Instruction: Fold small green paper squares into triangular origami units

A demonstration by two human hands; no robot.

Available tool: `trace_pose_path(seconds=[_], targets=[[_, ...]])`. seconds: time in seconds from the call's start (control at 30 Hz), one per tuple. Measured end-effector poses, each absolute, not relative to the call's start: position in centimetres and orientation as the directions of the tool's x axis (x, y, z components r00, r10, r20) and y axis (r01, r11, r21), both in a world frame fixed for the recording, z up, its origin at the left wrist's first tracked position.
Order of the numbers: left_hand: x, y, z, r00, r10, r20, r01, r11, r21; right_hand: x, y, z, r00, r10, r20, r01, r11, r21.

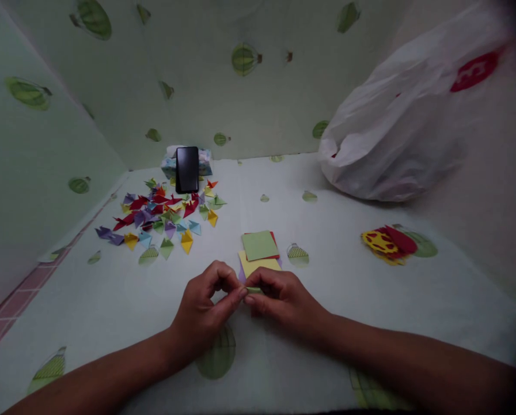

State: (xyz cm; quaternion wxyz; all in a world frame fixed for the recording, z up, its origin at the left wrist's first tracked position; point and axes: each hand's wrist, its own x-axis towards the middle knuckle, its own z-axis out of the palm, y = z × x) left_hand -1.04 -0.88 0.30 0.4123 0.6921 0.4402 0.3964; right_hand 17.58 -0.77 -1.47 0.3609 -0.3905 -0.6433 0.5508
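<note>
Between the fingertips of both hands is a small folded piece of green paper (254,290), mostly hidden by the fingers. My left hand (208,297) pinches its left end, thumb against forefinger. From the other side my right hand (281,297) grips it between thumb and bent fingers. Just beyond the hands lies a loose stack of square paper sheets, with a green sheet (260,246) over a red one and a yellow sheet (258,264) in front. Further left spreads a pile of small folded paper cranes (167,216) in several colours.
A dark phone (187,170) leans on a tissue box (205,162) behind the cranes. On the right, a large white plastic bag (391,127) stands against the wall. Yellow and red paper cut-outs (387,243) lie in front of it. The tablecloth (327,242) has balloon prints.
</note>
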Motion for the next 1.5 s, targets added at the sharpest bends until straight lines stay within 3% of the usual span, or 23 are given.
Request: trace_pose_path(seconds=[0.27, 0.5, 0.73, 0.87, 1.0, 1.17, 1.5], targets=[[-1.0, -0.3, 0.0, 0.255, 0.959, 0.128, 0.285, -0.201, 0.937, 17.7, -0.6, -1.5, -0.393, 0.919, -0.023, 0.119, 0.026, -0.993], [-1.0, 0.4, 0.4, 0.330, 0.939, -0.093, 0.322, -0.020, 0.947, 18.1, 0.0, -1.9, -0.352, 0.936, 0.034, 0.217, 0.117, -0.969], [-0.9, 0.4, 0.4, 0.321, 0.908, -0.270, 0.179, 0.221, 0.959, 18.2, 0.2, -1.1, -0.335, 0.940, -0.060, -0.019, -0.070, -0.997], [-0.8, 0.4, 0.2, 0.335, 0.886, -0.319, 0.129, 0.292, 0.948, 18.2, 0.2, -0.7, -0.349, 0.932, -0.095, -0.045, -0.118, -0.992], [-0.8, 0.6, 0.0, 0.378, 0.861, -0.341, 0.153, 0.305, 0.940, 18.2, 0.2, -0.6, -0.332, 0.938, -0.099, -0.033, -0.117, -0.993], [-0.8, 0.3, -0.3, 0.405, 0.845, -0.349, 0.041, 0.364, 0.930, 18.2, 0.1, -0.8, -0.373, 0.922, -0.101, -0.086, -0.143, -0.986], [-0.6, 0.3, 0.0, 0.403, 0.866, -0.295, 0.113, 0.273, 0.955, 17.9, -0.2, -1.2, -0.388, 0.910, -0.147, -0.021, -0.168, -0.985]])
